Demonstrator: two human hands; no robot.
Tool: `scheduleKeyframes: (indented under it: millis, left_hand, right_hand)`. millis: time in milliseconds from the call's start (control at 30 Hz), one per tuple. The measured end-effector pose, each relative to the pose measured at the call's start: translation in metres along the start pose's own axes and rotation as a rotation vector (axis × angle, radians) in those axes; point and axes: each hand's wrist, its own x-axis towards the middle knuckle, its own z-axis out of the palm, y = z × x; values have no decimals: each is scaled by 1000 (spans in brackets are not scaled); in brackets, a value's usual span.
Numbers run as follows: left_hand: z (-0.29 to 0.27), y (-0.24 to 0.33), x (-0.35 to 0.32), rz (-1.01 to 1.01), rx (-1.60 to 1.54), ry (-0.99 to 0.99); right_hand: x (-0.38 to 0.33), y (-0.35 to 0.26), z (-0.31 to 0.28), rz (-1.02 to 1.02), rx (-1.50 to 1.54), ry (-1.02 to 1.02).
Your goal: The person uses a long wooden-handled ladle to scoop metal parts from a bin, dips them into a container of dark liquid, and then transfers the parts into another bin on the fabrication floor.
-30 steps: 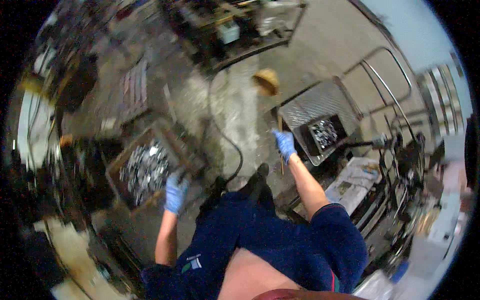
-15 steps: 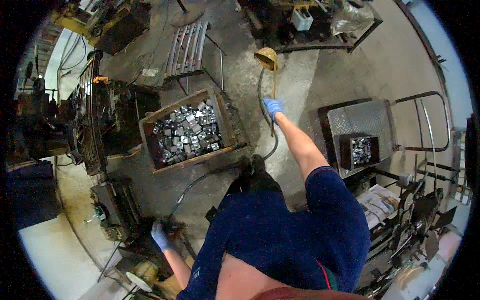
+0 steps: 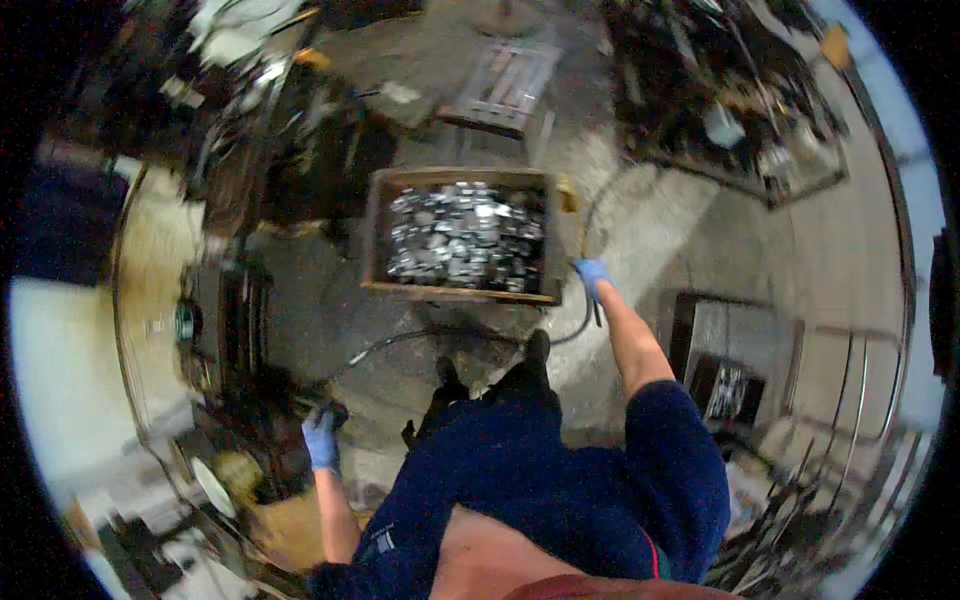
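Fingers curled, my right hand (image 3: 592,277) grips a handle (image 3: 583,238), yellow scoop (image 3: 567,194) toward eleven o'clock. My left hand's (image 3: 321,441) grip I cannot tell.

Navy short-sleeved shirt (image 3: 520,455), blue gloves (image 3: 593,277)

A grey floor (image 3: 330,310), lightened by a pale strip at right, is crossed by a dark hose (image 3: 430,332) that is curved around the near side of a wooden crate (image 3: 460,293), with two dark shoes (image 3: 537,350) planted close to the hose and a slatted stool (image 3: 510,85) set beyond the crate. The crate is heaped with small silvery metal pieces (image 3: 465,235), its underside hidden from view. At right, a dark box (image 3: 703,378) is carried on the plate of a trolley (image 3: 740,325), while a dark-framed table (image 3: 800,190) at upper right is topped by a pale container (image 3: 722,127) among blurred clutter.
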Motion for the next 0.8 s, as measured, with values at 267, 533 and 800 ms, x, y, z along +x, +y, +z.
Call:
scheduleKeyframes:
  millis: [267,533,800]
  left_hand:
    - [-175,-119,68,-73,-398,77]
    - [-377,-249,132,-162,-561,234]
    - [-416,-220,259,54,-297,127]
  right_hand:
    - [-44,-15,-6,-145,-8,430]
    - [-264,-298,107,-427,1118,410]
    - [-236,-494,237,-496,975,554]
